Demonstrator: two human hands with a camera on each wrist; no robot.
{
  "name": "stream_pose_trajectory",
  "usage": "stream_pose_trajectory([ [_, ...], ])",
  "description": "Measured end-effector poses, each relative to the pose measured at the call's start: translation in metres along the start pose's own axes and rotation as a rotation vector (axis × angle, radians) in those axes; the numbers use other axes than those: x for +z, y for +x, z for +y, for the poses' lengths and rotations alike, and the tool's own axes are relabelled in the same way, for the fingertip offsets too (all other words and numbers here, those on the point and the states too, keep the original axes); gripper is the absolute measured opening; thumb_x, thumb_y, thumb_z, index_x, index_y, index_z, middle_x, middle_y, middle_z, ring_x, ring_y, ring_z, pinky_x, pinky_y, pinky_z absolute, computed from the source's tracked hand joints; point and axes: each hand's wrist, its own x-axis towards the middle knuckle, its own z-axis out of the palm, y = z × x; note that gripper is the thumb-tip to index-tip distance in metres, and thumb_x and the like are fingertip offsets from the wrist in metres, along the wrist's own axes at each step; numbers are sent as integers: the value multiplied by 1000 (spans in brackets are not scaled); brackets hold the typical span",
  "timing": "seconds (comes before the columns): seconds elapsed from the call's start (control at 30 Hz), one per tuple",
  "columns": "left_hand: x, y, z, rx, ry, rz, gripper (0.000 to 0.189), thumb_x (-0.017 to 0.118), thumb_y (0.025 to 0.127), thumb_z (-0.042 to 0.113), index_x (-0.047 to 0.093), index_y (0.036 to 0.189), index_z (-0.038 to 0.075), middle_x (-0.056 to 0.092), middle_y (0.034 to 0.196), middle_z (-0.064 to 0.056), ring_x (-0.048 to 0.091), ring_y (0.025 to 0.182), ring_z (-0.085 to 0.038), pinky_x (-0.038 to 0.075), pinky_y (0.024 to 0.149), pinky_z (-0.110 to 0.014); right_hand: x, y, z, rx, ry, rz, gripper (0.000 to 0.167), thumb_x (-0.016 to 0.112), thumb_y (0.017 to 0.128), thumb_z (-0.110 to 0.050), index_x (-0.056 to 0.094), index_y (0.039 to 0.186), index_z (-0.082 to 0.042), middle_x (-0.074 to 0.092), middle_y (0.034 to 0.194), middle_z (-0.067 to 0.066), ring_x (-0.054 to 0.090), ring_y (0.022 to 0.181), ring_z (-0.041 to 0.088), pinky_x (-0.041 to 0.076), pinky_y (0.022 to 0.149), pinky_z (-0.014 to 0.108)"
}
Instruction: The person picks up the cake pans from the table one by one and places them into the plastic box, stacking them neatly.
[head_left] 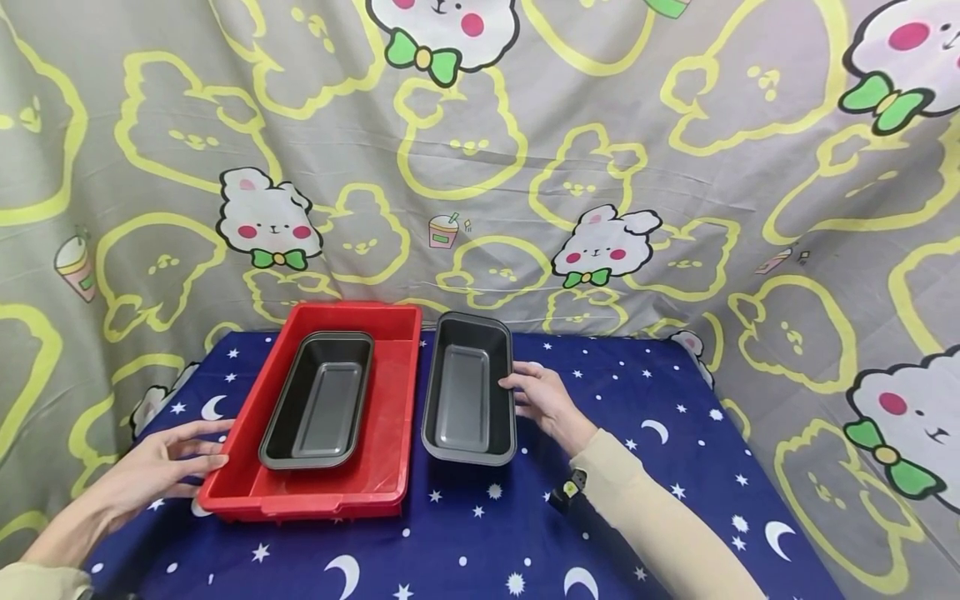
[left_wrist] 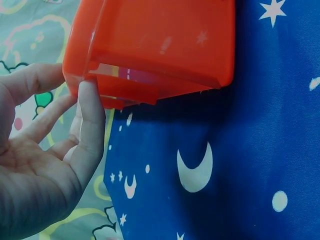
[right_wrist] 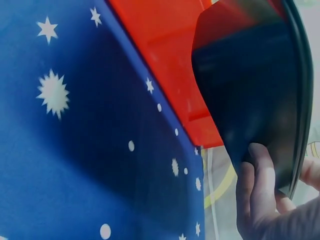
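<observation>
A red plastic tray (head_left: 390, 383) stands at the left of the table, with a dark grey loaf pan (head_left: 330, 408) lying inside it. My left hand (head_left: 161, 467) is at the tray's left side, its fingertips on the rim; the left wrist view shows fingers (left_wrist: 92, 117) at the rim's edge. To the tray's right, a second loaf pan (head_left: 468, 392) is held above the cloth by my right hand (head_left: 543, 400), thumb over its right rim and fingers (right_wrist: 262, 175) against the outer wall. Both pans look bare inside.
Beneath everything is a dark blue cloth (head_left: 600, 517) printed with white moons and stars. A grey curtain (head_left: 480, 167) with yellow cartoon outlines hangs behind the table and on both sides.
</observation>
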Motion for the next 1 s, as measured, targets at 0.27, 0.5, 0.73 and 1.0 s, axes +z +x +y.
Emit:
stream_pose_trajectory([
  [0.27,0,0,0,3,-1,-1,73,62,107,22,24,159,-12,71,128,-9,73,101,-4,66,87,-43,7,-2,-10,-19,23,-27,53,72,90,-2,64,141,-5,80,106,9,76,83,16,64,69,30],
  [0.5,0,0,-1,2,12,2,73,61,107,23,24,159,-12,68,134,-18,73,102,-4,66,87,-44,16,-4,-20,-23,40,-34,54,72,89,-2,65,141,-7,79,106,8,75,82,14,63,68,29],
  [0.73,0,3,0,-1,8,-2,73,61,107,22,23,160,-12,70,131,-13,73,102,-2,66,87,-43,25,-3,-27,-30,18,-40,55,73,89,-3,65,143,-10,78,119,14,75,86,16,63,71,30],
  [1.0,-2,3,-2,-16,-2,-15,71,61,107,22,26,160,-9,71,129,-5,73,102,-1,66,88,-42,43,-3,-35,-26,36,-69,55,73,89,-1,66,142,-11,76,123,15,75,89,17,64,74,31],
])
